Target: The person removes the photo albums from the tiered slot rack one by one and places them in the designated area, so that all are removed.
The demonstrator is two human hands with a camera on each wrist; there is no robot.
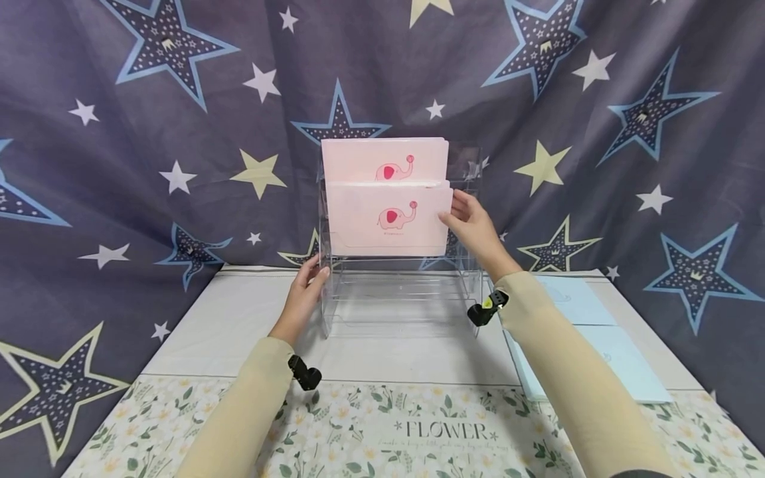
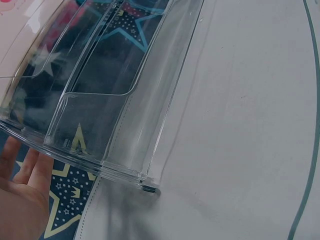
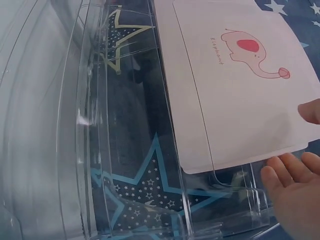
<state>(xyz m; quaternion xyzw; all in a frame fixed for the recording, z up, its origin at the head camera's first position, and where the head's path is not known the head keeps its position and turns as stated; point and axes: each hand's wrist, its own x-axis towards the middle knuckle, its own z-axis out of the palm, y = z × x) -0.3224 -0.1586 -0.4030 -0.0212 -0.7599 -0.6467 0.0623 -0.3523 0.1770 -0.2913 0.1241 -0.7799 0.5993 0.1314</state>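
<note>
A clear tiered rack (image 1: 394, 292) stands on the table. Two groups of pink folders (image 1: 358, 212) printed with a red-eared elephant stand in its upper tiers, the front group overlapping the rear one. At the front folders' right edge is my right hand (image 1: 475, 229), its thumb over the printed face. The right wrist view shows that hand's fingertips (image 3: 280, 170) right beside the folder edge, fingers relaxed. My left hand (image 1: 305, 292) rests against the rack's left side panel, low down; in the left wrist view its fingers (image 2: 40, 170) lie extended along the outside of that panel.
Light-blue folders (image 1: 621, 365) lie in two piles on the table at the right, partly behind my right sleeve. A flower-printed mat (image 1: 358, 425) covers the table's near part. A dark star-patterned curtain (image 1: 215, 166) hangs close behind the rack.
</note>
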